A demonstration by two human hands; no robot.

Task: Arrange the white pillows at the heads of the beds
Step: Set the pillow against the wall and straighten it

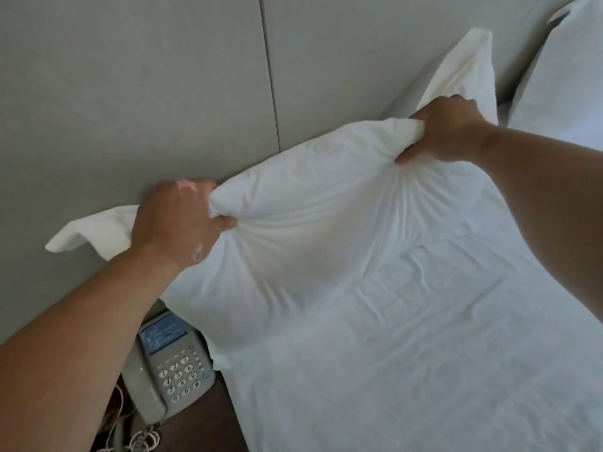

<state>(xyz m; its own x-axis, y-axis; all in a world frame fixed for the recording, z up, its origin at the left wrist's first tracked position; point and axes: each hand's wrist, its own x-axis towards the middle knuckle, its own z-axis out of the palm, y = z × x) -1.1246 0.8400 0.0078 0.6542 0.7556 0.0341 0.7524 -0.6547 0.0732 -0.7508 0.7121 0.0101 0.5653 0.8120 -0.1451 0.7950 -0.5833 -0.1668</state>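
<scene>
From here I can't see the fingertips of my hands, left [177, 220] and right [448, 133]; they are buried in bunched pillow [303, 230] fabric. The pillow covers the far corner of the phone [168, 367], and my left forearm hides its near left side. The phone's screen is too blurred to read. A second pillow [567, 66] is cut off at the far right edge.

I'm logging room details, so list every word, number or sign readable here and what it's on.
"1 2 3 4 5 6 7 8 9 0 #": round grey keys of the beige corded desk telephone on the dark wooden nightstand.
The telephone's blue printed card: lettering too blurred to read.
White fabric pillow, white bed sheet, grey padded headboard: no text.
</scene>
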